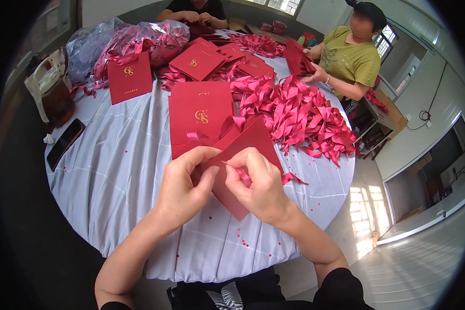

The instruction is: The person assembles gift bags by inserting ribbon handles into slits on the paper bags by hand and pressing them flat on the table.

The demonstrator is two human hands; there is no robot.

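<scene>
Over the near part of the table I have a dark red paper bag (257, 140), tilted with one corner pointing down toward me. My left hand (183, 188) grips the bag's left edge, thumb in front and fingers partly hidden behind it. Against the face of the bag, my right hand (261, 186) is closed in a pinch on a pink-red ribbon (244, 177), whose tip shows between thumb and forefinger. Just beyond lie more flat red bags (199, 101) with gold lettering. A large heap of loose ribbons (299, 113) sits to their right.
A white cloth (119, 181) covers the round table, dotted with small red paper discs. At left are a phone (66, 143), a lidded jar (57, 98) and plastic bags (139, 44) of ribbon. Across the table, one person (354, 57) handles red bags; another (196, 13) works at the back.
</scene>
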